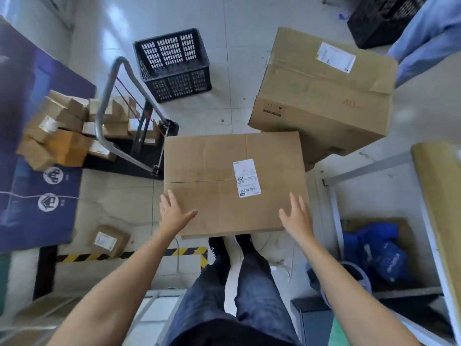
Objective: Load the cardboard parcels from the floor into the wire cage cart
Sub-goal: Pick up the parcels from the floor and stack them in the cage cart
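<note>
A large flat cardboard parcel (214,176) with a white shipping label lies on the floor right in front of my feet. My left hand (173,212) hovers open over its near left corner, fingers spread. My right hand (296,216) is open over its near right corner. Neither hand grips the parcel. A bigger cardboard parcel (321,91) stands behind it to the right, tilted. A small labelled parcel (108,240) lies on the floor at the left. No wire cage cart is clearly visible.
A platform trolley (117,103) with several small parcels stands at the left. A black plastic crate (174,66) sits behind it, another crate (381,18) at the top right. Another person's blue-clad legs (429,38) are at the far right. A metal shelf frame (369,171) with blue bags is on the right.
</note>
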Motion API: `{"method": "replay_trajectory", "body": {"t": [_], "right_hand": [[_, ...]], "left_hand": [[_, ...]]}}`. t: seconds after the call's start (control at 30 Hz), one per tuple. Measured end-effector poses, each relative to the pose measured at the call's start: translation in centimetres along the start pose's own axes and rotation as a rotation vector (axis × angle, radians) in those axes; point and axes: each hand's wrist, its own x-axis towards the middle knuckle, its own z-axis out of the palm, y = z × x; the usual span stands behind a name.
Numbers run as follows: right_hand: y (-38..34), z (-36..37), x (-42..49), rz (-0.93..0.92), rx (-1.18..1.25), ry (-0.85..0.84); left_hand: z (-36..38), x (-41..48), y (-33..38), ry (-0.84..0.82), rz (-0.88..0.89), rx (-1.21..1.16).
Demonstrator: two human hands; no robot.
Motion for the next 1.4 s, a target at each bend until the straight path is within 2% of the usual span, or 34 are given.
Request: {"method": "replay_trajectory", "body": {"t": [0.1,0.2,0.27,0.4,0.53,0.73,0.83,0.9,0.97,1.1,1.23,1.4], "right_hand": [[1.2,-0.5,2.8,0.108,-0.100,0.050],[2.8,-1.0,5.5,0.193,0.059,-0.025],[3.2,-1.1,7.0,0.248,0.128,-0.103],[2.2,-1.7,7.8,0.252,0.097,-0.063],[-1.1,-2.4,6.4,0.086,0.017,-0.030],[-10.9,-1.5,0.1,-0.268,0.004,-0.123],[-15.8,0.5,-6.4,-0.515,0.003,-0.247],[-17.9,0.5,-9.2,-0.592,0.009,-0.246],[-19.9,2.4,-14.2,-0.732,-0.024,-0.297],[-21.4,7.1,-24.8,-0.954,-0.059,-0.388],[-19.0,13.3,-35.1,-1.077,-0.140,-0.465],[-14.4,20.0,-44.6,-1.127,-0.250,-0.559]], "left_hand": [[0.1,1.0,-0.3,0.042,-0.069,-0.156],[0.6,1.8,-0.9,0.086,-0.149,-0.426],[0.9,1.9,-1.2,0.107,-0.171,-0.517],[0.7,0.8,-1.6,0.162,-0.222,-0.630],[-1.1,-3.2,-4.4,0.286,-0.282,-0.737],[-4.5,-15.0,-13.0,0.601,-0.452,-0.920],[-4.6,-24.5,-18.8,0.855,-0.588,-0.979],[-4.7,-28.0,-20.2,0.954,-0.637,-0.939],[-4.1,-33.9,-23.5,1.091,-0.762,-0.941],[0.6,-45.4,-30.4,1.284,-0.901,-0.989],[7.5,-55.2,-36.5,1.352,-1.053,-1.042],[16.0,-63.4,-42.8,1.284,-1.242,-1.090]]}}
